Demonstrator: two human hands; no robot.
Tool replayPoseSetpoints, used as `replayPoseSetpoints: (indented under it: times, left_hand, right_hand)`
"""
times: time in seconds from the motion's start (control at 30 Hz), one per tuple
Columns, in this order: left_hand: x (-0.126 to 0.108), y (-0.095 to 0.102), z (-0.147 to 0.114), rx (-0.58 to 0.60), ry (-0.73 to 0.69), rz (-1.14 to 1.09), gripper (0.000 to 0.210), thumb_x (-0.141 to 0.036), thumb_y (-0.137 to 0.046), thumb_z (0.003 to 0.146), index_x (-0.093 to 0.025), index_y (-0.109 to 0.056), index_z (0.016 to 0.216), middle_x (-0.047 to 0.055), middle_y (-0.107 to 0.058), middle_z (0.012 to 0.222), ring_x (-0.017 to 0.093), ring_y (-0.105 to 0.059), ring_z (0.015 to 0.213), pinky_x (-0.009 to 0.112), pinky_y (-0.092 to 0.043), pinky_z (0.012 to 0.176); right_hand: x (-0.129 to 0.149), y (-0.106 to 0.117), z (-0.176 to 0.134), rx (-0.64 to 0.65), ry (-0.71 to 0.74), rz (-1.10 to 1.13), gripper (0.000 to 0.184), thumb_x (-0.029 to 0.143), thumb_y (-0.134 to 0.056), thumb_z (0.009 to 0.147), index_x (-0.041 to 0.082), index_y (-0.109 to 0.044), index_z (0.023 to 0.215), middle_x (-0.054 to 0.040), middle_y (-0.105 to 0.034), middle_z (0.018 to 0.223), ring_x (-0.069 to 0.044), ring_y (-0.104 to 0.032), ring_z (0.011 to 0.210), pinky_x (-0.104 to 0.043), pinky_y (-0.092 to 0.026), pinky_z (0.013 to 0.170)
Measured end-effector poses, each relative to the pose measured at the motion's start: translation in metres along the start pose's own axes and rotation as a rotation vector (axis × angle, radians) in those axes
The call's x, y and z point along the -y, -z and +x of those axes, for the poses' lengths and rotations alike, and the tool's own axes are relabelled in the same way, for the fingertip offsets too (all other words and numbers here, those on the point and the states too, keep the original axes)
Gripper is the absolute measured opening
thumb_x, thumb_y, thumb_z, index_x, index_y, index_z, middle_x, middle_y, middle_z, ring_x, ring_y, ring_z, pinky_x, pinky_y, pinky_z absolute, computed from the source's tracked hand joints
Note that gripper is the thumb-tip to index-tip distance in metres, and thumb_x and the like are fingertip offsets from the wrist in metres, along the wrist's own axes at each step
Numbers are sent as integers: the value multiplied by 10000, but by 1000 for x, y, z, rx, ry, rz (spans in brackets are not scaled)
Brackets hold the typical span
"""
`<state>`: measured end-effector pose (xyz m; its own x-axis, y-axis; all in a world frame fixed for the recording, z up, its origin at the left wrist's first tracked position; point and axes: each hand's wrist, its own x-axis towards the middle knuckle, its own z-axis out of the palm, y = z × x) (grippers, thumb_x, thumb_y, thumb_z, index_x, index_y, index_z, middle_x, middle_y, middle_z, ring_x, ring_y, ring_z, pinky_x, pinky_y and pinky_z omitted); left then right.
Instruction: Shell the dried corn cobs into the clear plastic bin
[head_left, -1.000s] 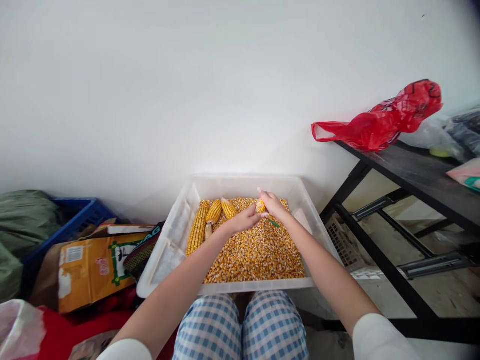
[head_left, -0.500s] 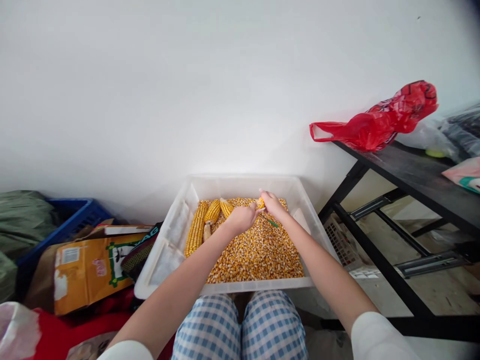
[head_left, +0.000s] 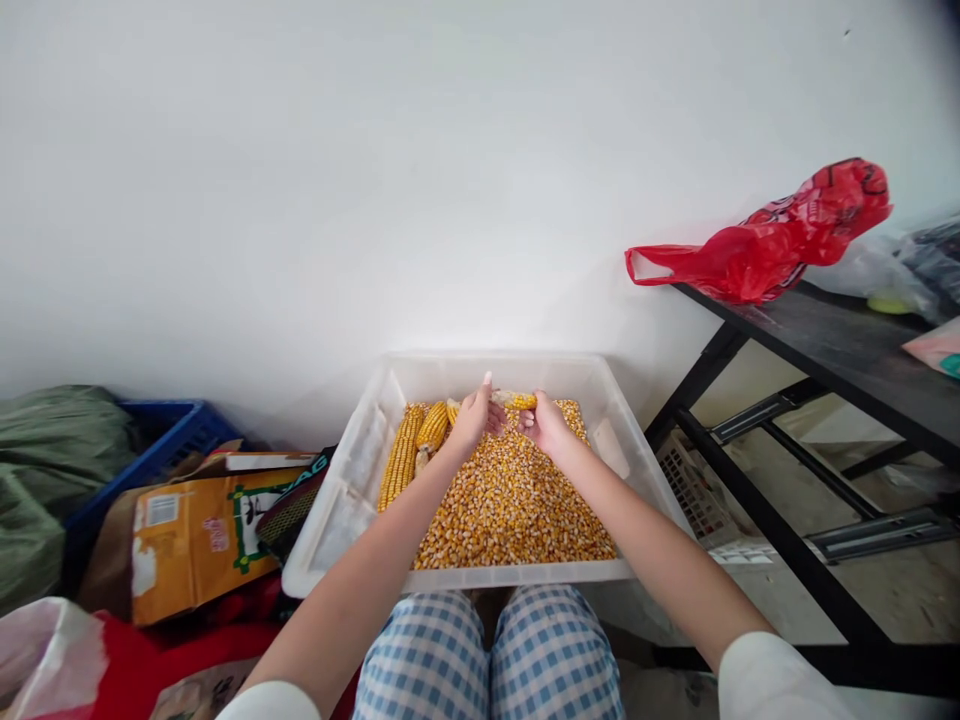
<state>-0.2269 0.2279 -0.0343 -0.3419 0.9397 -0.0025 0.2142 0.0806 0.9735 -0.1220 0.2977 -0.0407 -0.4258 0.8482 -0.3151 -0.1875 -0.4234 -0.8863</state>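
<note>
Above the loose corn kernels (head_left: 517, 520), a partly stripped corn cob (head_left: 517, 400) lies sideways between my two hands. My right hand (head_left: 547, 422) is closed around its right end, where yellow kernels remain. My left hand (head_left: 474, 415) is at the bare, pale left end, thumb pointing up and fingers curled beneath; its grip is partly hidden. Whole corn cobs rest in the left side of the bin: a long corn cob (head_left: 401, 455), a shorter corn cob (head_left: 433, 428) and another partly behind my left hand. The green tool seen before is out of sight.
The translucent plastic bin (head_left: 525, 574) stands against the white wall, before my knees. At right is a black-framed table (head_left: 817, 325) with a red plastic bag (head_left: 780, 250) and a basket (head_left: 694, 490) below. An orange cardboard box (head_left: 187, 545) and blue crate (head_left: 169, 440) are at left.
The cob has turned sideways and more of it shows. My left hand has rotated thumb up and opened somewhat. The thin green tool between the hands has gone from sight.
</note>
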Motion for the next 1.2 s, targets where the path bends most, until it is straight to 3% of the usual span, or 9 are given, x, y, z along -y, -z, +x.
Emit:
replayPoseSetpoints:
  times: [0.13,0.23,0.4,0.47,0.57,0.8,0.93,1.07,1.2]
  left_hand:
    - [7,-6,4,-59,-119,-79,413,-596,-503,786,-188,-437,783,-28,-516,567,96,-485,455,216,-378,448]
    - [9,-5,8,-168,-164,-104,396,-574,-493,804,-193,-407,738,-52,-453,513,79,-419,423,207,-340,438]
    - [3,15,14,-104,-66,-249,422,-562,-486,810,-188,-384,643,-63,-361,439,62,-324,370,206,-259,403]
    - [1,22,12,-49,-31,-286,413,-543,-524,796,-185,-387,642,-71,-336,434,54,-292,368,204,-239,399]
    - [-2,25,6,33,-28,-313,409,-528,-553,785,-182,-379,657,-80,-312,448,44,-265,385,195,-223,406]
    - [-9,24,0,193,-108,-478,343,-488,-564,799,-189,-398,762,-86,-265,532,39,-226,420,173,-194,421]
    - [-9,25,3,147,-151,-464,319,-495,-525,814,-180,-474,806,-32,-416,616,72,-380,504,193,-295,467]
    - [-12,24,2,8,-120,-303,382,-531,-496,804,-182,-581,932,58,-599,941,177,-544,884,234,-408,638]
    - [-15,18,-4,58,-114,-248,418,-529,-505,796,-184,-616,1003,71,-638,1057,230,-547,1026,333,-410,853]
  right_hand:
    - [-4,-4,-2,51,-89,17,311,326,-290,906,198,-408,648,59,-343,408,-89,-368,367,-203,-389,419]
    - [-10,-7,-4,69,-84,-63,347,384,-289,912,183,-473,698,29,-434,457,-105,-429,407,-224,-406,438]
    - [-5,0,-9,182,528,-696,354,545,-536,780,192,-546,793,22,-532,630,-110,-481,551,-225,-371,528]
    - [-1,4,-10,283,641,-907,359,548,-564,763,189,-546,789,21,-536,657,-115,-479,594,-235,-353,568]
    - [3,8,-10,384,559,-977,402,575,-453,825,187,-508,740,22,-497,612,-119,-457,577,-245,-336,558]
    - [8,10,-10,593,269,-625,436,629,-361,842,213,-396,715,81,-330,476,-73,-296,390,-223,-241,408]
    - [15,8,-15,606,265,-515,431,615,-374,849,209,-397,707,88,-321,451,-64,-272,364,-224,-207,381]
    - [16,5,-18,610,251,-480,420,610,-390,846,205,-417,741,94,-324,447,-63,-267,354,-220,-196,373]
    - [12,5,-19,726,157,-453,368,570,-493,815,210,-419,838,100,-340,489,-63,-297,384,-209,-241,393]
